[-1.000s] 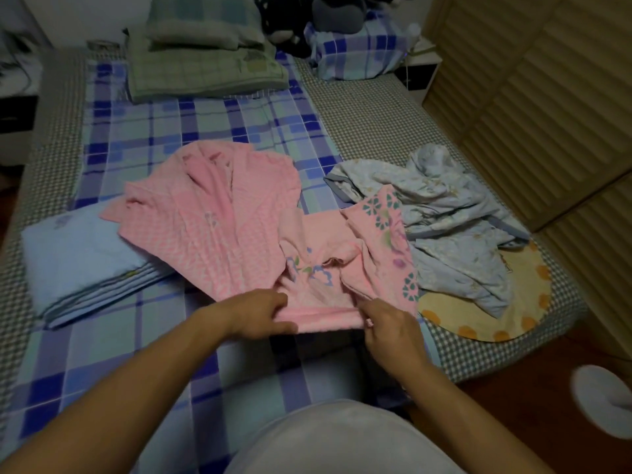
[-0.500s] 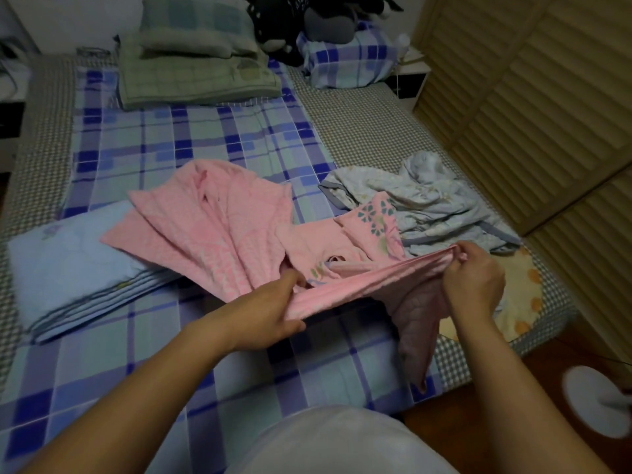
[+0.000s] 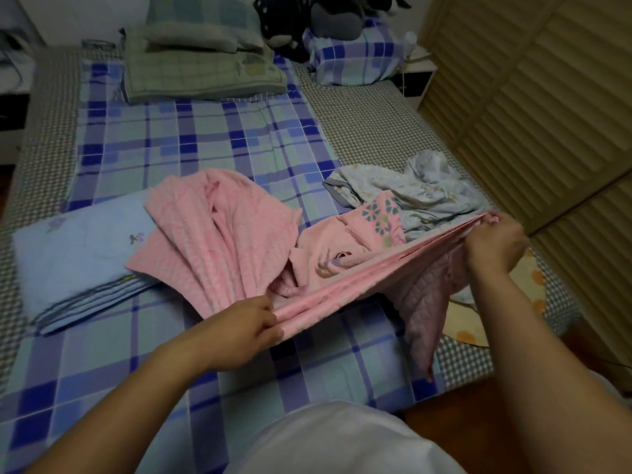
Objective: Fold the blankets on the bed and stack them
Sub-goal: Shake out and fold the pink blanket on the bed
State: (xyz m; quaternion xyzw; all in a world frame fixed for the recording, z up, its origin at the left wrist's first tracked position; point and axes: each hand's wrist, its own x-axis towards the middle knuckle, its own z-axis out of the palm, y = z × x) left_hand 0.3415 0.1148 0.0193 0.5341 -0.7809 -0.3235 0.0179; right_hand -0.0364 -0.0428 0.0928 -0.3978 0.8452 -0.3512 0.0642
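You had your left hand (image 3: 239, 333) and right hand (image 3: 496, 242) each pinched shut on the hem of the pink quilted blanket (image 3: 222, 241) over the bed (image 3: 205, 145); it appeared light, limp, best held at corners.

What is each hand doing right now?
Left hand: closed, pinching the pink blanket edge.
Right hand: closed, pinching the same edge, pulled taut.

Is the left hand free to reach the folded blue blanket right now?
Probably not yet. The left hand is pinching the pink blanket edge stretched across to the right hand. The pink blanket also drapes over the folded blue blanket's near corner, though nothing else blocks it.
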